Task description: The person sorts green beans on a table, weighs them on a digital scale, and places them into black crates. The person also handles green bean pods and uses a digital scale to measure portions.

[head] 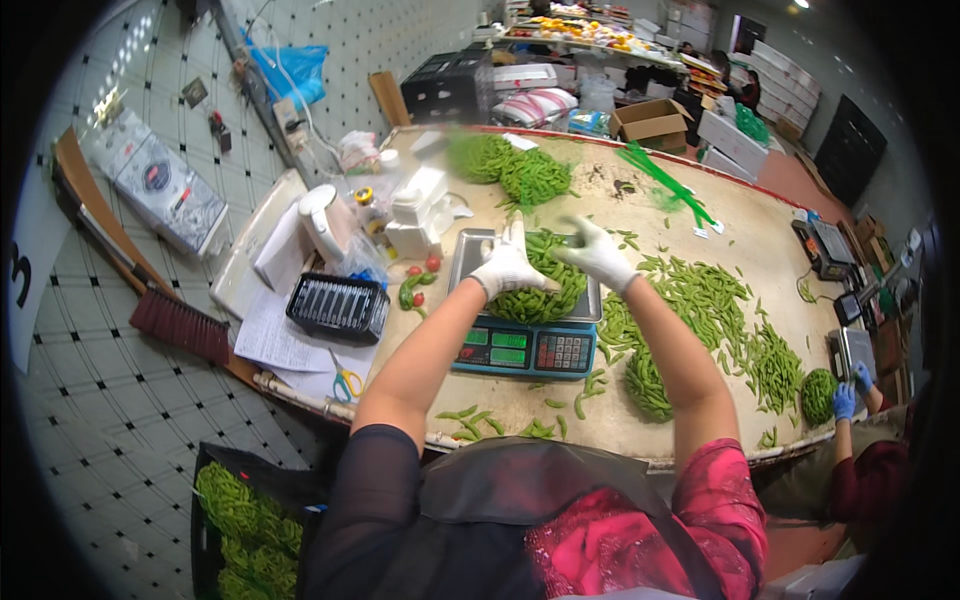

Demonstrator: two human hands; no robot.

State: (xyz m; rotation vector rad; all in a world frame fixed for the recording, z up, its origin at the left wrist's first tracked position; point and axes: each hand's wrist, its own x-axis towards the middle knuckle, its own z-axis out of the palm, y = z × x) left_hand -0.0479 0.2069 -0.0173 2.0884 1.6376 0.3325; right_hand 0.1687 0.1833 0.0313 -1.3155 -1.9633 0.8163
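A net bag of green pea pods or beans (541, 296) rests on the metal pan (466, 255) of a blue digital scale (491, 371). My left hand (511, 262), in a white glove, lies on the left side of the bag with its fingers spread. On the right, my right hand (598, 253), also gloved, is raised beside the bag, slightly blurred, its fingers apart. Green netting, blurred, rises behind the bag. Whether either hand pinches the netting is hard to see. Loose pods (694, 300) are spread to the right of the scale, and another filled net (649, 386) lies by my right forearm.
Filled nets (529, 172) and green mesh strips (667, 184) lie at the back. On the left are scissors (346, 381), a black plastic tray (337, 306), an electric kettle (324, 214) and white boxes (418, 206). A co-worker's blue-gloved hands (845, 401) are at the far right, near another scale (851, 352).
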